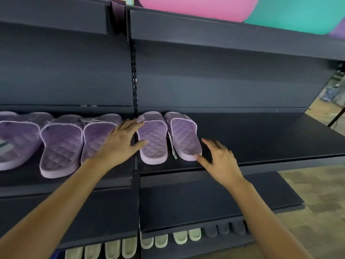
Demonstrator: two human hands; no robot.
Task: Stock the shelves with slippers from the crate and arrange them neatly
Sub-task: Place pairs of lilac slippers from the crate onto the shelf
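The left hand [121, 143] lies spread, thumb on the left slipper [155, 141]. The right hand [220, 159], fingers splayed, thumbs the right slipper [184, 139] at its heel. Both slippers sit between the hands on the shelf [261, 139].

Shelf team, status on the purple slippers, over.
Left hand open, fingers against the rightmost pair's left slipper. Right hand open, thumb at the right slipper heel. Tag sticks out between them; nothing blocks either hand.
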